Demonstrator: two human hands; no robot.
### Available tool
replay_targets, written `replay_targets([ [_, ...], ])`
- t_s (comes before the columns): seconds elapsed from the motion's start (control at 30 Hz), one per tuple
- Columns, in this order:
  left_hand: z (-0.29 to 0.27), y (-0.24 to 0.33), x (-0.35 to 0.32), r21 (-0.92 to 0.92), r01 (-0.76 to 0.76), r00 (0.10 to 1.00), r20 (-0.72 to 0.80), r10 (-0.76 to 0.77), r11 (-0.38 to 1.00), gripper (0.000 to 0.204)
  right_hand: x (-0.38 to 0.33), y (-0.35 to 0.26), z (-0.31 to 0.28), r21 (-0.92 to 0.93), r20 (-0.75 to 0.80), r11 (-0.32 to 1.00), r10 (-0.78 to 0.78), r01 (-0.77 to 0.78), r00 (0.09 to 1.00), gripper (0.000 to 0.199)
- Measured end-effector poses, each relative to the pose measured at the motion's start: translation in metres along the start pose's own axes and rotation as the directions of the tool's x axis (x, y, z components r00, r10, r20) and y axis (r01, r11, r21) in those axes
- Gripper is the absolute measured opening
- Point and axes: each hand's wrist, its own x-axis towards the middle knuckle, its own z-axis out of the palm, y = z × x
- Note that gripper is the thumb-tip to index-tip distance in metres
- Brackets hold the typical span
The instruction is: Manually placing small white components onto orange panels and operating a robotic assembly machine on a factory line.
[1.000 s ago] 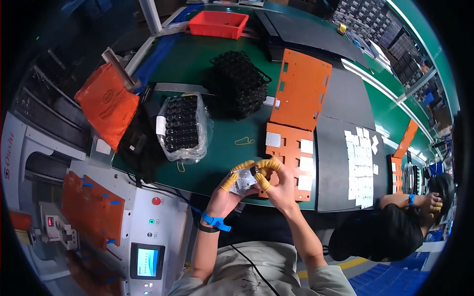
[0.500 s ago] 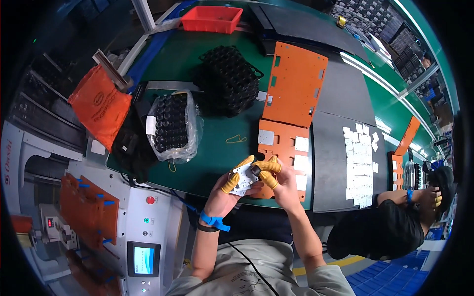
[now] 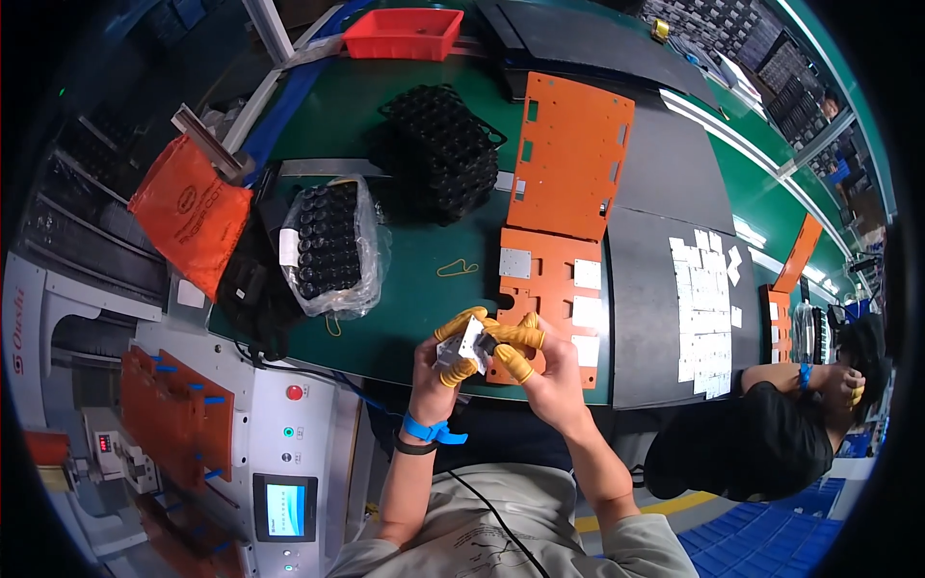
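My left hand (image 3: 434,374), in yellow finger cots and with a blue strap at the wrist, grips a small white circuit board (image 3: 469,343) by its edges. The board is tilted steeply. My right hand (image 3: 547,371), also in yellow finger cots, pinches a small black part (image 3: 488,343) against the board's right side. Whether that part is fixed to the board I cannot tell. Just beyond my hands lies an orange fixture plate (image 3: 540,301) with several white square boards (image 3: 587,311) seated on it. Its orange upper panel (image 3: 570,159) extends away from me.
Left of centre are a clear bag of black round parts (image 3: 330,246) and stacked black trays (image 3: 438,154). A red bin (image 3: 403,35) stands far back. White boards (image 3: 701,313) cover a black mat at right, beside a co-worker's arm (image 3: 780,379). A machine panel (image 3: 286,506) stands at lower left.
My hands have turned the white board from face-up to a steeper tilt, so less of its face shows. The black part stays pinched at its right side.
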Motion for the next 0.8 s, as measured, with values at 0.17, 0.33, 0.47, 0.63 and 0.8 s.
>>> replay_targets([
  [0.17,0.008,0.002,0.000,0.253,-0.106,0.989,-0.076,0.129,0.962,0.073,-0.002,-0.008,0.002,-0.009,-0.014,1.000,-0.005,0.004,1.000,0.030],
  [0.33,0.018,0.005,-0.002,0.374,-0.184,0.965,-0.106,0.239,0.909,0.065,-0.006,-0.010,0.004,-0.143,-0.039,0.981,-0.140,0.133,0.989,0.028],
  [0.47,0.014,0.004,-0.003,0.247,-0.158,0.978,-0.095,0.186,0.956,0.069,-0.003,-0.008,-0.003,-0.314,0.063,0.874,-0.370,0.370,0.927,0.030],
  [0.63,0.020,-0.004,-0.003,0.010,-0.005,0.982,-0.189,0.007,1.000,0.075,-0.001,-0.002,-0.017,-0.439,0.228,0.745,-0.448,0.502,0.864,0.049],
  [0.8,0.016,-0.025,-0.007,-0.052,0.188,0.974,-0.119,-0.193,0.981,0.061,0.000,0.036,-0.022,-0.573,0.038,0.515,-0.760,0.638,0.648,0.042],
])
